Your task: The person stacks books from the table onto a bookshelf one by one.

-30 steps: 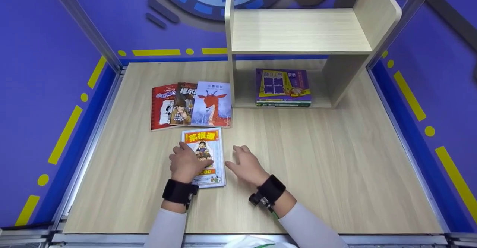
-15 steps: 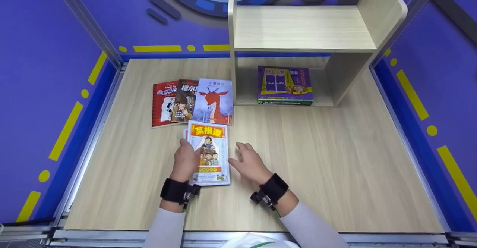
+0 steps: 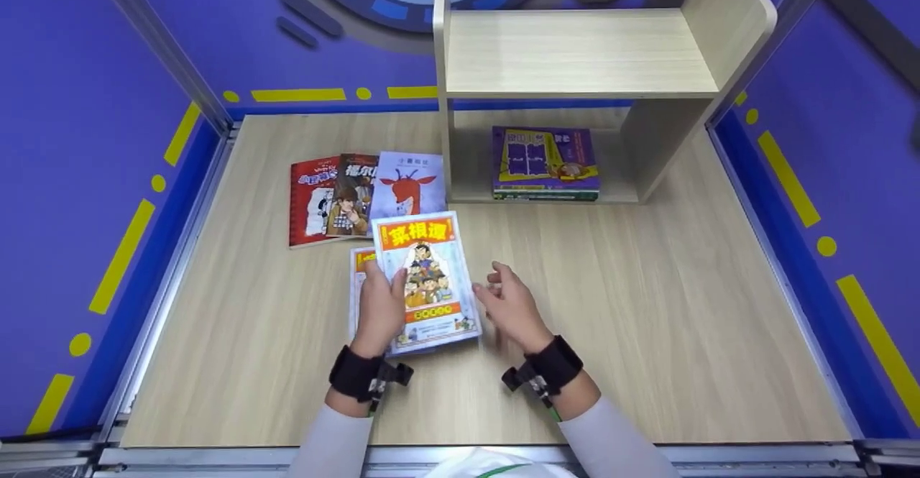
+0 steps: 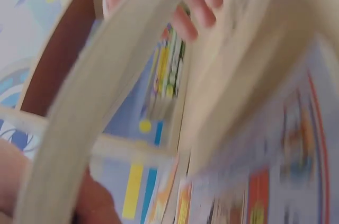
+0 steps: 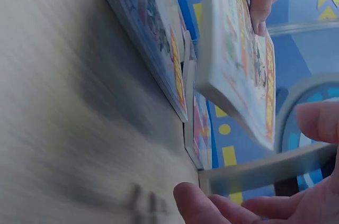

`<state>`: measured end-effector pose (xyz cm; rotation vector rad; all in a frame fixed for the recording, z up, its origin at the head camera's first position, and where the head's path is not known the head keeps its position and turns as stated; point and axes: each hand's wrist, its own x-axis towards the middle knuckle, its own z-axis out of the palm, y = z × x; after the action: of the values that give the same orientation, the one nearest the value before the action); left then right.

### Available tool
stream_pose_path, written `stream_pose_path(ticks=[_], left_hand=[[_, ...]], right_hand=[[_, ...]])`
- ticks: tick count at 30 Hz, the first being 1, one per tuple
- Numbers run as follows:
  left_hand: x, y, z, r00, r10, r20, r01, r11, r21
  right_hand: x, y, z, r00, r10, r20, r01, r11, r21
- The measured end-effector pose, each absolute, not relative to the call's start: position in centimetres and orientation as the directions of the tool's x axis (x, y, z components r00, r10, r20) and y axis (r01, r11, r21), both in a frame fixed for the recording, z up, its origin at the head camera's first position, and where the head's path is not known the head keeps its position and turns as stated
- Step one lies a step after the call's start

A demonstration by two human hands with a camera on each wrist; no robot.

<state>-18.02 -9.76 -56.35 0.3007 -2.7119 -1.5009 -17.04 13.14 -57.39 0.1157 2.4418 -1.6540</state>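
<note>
My left hand (image 3: 381, 309) grips the left edge of a pale blue book (image 3: 435, 277) with a red and yellow title band, thumb on its cover. In the right wrist view this book (image 5: 233, 49) is raised and tilted above the table. A similar blue book (image 3: 357, 280) lies flat beneath it, mostly hidden in the head view. My right hand (image 3: 514, 309) hovers just off the held book's right edge, with its fingers apart and nothing between them. The left wrist view is blurred, with the held book's edge (image 4: 90, 91) close to the camera.
Behind lie a red book (image 3: 309, 208), a brown book (image 3: 350, 212) and a deer-cover book (image 3: 410, 176), overlapping. A wooden shelf unit (image 3: 582, 50) stands at the back right. A stack of books with a purple cover on top (image 3: 546, 162) lies in its lower compartment.
The left hand has picked up the top blue book and carried it up and rightward, uncovering part of the similar book below. The right hand has shifted slightly right.
</note>
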Motion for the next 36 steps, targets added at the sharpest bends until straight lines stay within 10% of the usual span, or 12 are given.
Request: stream_pose_path(ticks=[8,17,36], left_hand=[[-17.8,-6.2,-56.8,-0.957,-0.288,-0.025,-0.109,0.280,0.954],[-17.1,-2.2,-57.5,-0.919,-0.391,-0.057,-0.087,0.060,0.994],[-15.3,2.3,-58.3,-0.926,-0.376,0.022,0.023,0.002,1.000]], right_hand=[[-16.4,13.8,-58.1,-0.964,0.093,-0.250,0.239,-0.114,-0.964],[-14.8,12.1,-58.9,-0.935,0.115,-0.335,0.201,-0.607,-0.769],[-16.3,14.2,-60.6,-0.905,0.398,-0.150,0.079,-0.190,-0.979]])
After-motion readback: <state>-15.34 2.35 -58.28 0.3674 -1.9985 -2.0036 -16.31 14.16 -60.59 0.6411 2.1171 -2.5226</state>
